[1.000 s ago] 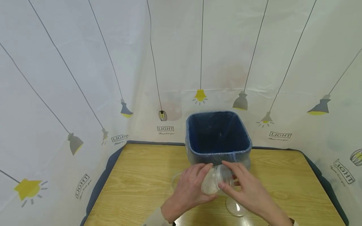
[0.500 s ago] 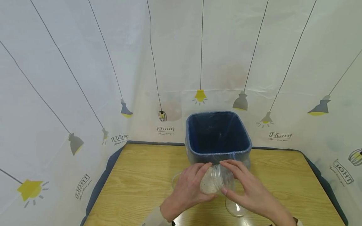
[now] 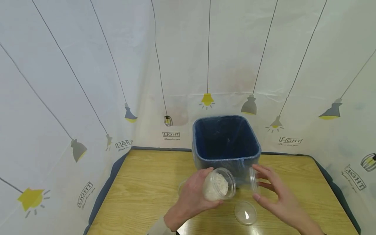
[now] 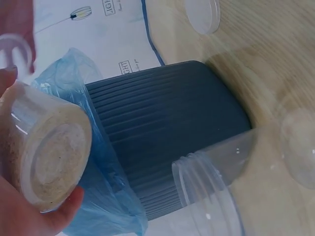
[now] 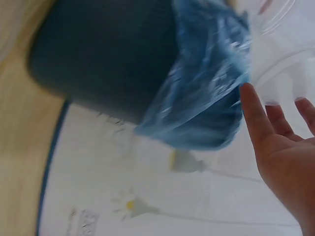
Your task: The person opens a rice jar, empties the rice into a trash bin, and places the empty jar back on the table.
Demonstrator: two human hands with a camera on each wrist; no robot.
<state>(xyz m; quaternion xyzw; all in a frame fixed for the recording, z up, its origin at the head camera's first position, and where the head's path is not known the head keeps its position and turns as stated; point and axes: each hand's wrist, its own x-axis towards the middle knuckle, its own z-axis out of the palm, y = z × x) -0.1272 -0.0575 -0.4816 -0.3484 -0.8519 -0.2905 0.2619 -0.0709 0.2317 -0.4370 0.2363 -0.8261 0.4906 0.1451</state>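
My left hand [image 3: 192, 192] grips a clear jar [image 3: 209, 190] of white, rice-like grains. The jar tilts, its open mouth facing right and up toward me. In the left wrist view, grains [image 4: 55, 152] show through the base of the jar. To its right, my right hand [image 3: 279, 195] holds a clear round lid [image 3: 253, 180] on edge between thumb and fingers, apart from the jar. In the right wrist view, the fingers [image 5: 256, 113] spread beside the faint lid. Both hands are above the table just in front of a dark blue bin [image 3: 226, 163].
A second clear lid [image 3: 245, 212] lies flat on the wooden table [image 3: 152, 176]. Another clear container [image 4: 206, 196] stands left of the bin's front, mostly hidden by my left hand in the head view. A blue plastic bag [image 4: 106, 182] lines the bin. Printed sheeting [image 3: 176, 65] surrounds the table.
The lid has come off the jar and moved right in my right hand. The left hand has turned the jar, so its open mouth and the grains now show.
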